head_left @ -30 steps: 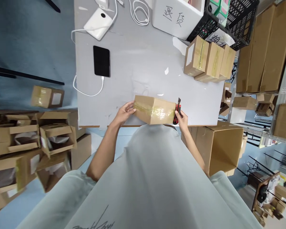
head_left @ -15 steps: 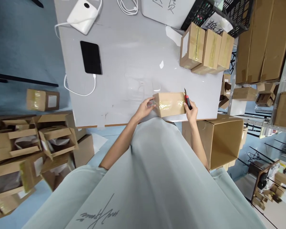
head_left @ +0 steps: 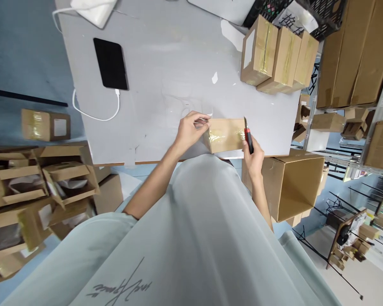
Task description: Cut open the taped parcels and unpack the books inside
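Note:
A small cardboard box (head_left: 227, 137) with shiny clear tape along its top lies near the front edge of the grey table. My left hand (head_left: 194, 128) is at its left end, with thumb and fingers closed on the upper left corner. A red and black utility knife (head_left: 249, 140) is in my right hand (head_left: 254, 156), its blade pointing away from me. The knife lies against the box's right end, and the right fingers are partly hidden behind its handle.
Three taped cardboard boxes (head_left: 259, 53) stand at the back right, beside a black crate (head_left: 328, 21). A black phone (head_left: 111, 63) with a white cable lies on the left. Below the table's right corner is a large open carton (head_left: 279, 187); open boxes (head_left: 22, 182) fill the floor at left.
My left hand has moved up and right onto the box's upper left corner. The knife has turned more upright at the box's right end. The whole view has shifted slightly.

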`<move>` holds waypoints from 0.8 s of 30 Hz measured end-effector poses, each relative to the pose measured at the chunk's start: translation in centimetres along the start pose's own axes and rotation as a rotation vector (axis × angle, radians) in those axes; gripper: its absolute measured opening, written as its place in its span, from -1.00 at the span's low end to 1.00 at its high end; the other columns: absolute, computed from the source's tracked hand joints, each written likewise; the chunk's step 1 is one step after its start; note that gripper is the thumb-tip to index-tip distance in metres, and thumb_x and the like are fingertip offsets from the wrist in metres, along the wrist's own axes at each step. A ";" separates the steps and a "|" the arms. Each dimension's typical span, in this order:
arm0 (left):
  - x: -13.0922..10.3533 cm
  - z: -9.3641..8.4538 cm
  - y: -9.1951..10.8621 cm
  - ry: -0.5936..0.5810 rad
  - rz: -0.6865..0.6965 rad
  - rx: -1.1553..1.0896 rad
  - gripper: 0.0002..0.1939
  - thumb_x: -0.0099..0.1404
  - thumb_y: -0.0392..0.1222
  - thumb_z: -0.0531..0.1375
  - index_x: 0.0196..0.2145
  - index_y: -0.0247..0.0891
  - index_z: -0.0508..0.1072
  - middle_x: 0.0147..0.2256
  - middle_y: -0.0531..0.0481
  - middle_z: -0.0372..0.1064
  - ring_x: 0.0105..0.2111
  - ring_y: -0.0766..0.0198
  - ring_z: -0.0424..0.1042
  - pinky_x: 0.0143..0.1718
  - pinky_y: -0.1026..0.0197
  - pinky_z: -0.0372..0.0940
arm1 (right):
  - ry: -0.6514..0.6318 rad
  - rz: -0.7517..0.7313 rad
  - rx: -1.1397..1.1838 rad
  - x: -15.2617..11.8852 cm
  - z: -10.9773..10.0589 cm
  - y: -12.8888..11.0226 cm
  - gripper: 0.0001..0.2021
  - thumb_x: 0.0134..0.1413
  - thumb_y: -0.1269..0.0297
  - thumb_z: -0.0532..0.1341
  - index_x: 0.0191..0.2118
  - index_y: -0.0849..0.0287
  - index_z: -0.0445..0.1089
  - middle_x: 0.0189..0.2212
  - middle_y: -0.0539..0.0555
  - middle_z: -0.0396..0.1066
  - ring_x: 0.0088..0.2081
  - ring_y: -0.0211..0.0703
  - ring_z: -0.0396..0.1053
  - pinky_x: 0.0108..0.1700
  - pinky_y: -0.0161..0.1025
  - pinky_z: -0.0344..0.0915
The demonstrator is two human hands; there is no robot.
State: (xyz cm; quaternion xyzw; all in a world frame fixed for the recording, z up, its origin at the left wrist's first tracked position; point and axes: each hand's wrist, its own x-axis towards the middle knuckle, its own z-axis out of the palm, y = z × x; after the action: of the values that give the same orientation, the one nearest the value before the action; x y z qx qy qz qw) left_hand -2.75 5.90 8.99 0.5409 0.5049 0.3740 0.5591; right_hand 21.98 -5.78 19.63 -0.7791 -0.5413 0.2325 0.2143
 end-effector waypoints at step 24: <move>1.3 0.0 -0.6 -0.054 0.004 0.016 -0.76 0.35 -0.08 0.45 -0.07 -0.19 0.76 -0.01 -0.08 0.67 -0.11 0.10 0.71 0.08 0.03 0.69 | -0.484 0.200 -0.537 -3.0 4.6 -12.1 -0.36 0.69 0.20 -0.03 0.72 0.17 0.07 0.05 0.30 0.75 0.00 0.24 0.72 0.08 -0.03 0.55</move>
State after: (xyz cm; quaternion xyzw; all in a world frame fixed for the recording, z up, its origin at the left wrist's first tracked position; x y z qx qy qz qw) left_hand -2.55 7.11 8.18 0.5559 0.4917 0.3565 0.5675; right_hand 9.33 -4.31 23.40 -0.7790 -0.5392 0.2795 -0.1557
